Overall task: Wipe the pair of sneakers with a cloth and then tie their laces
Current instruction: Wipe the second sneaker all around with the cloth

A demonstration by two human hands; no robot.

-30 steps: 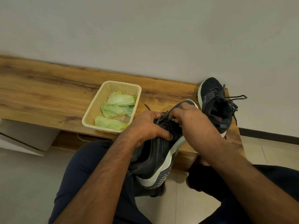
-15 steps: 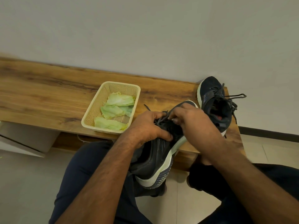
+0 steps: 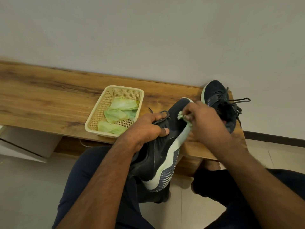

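Gripping the sneaker (image 3: 158, 151) in the left hand (image 3: 145, 129), right hand (image 3: 203, 123) pinching the cloth (image 3: 181, 116), one slack grip could drop it off the lap.

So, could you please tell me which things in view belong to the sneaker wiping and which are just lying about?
Part of the job:
- held sneaker, gripped by the left hand
- green cloth, pinched in the right hand
- second sneaker on the bench, laces loose

Lying about:
- basket
- spare green cloths inside it
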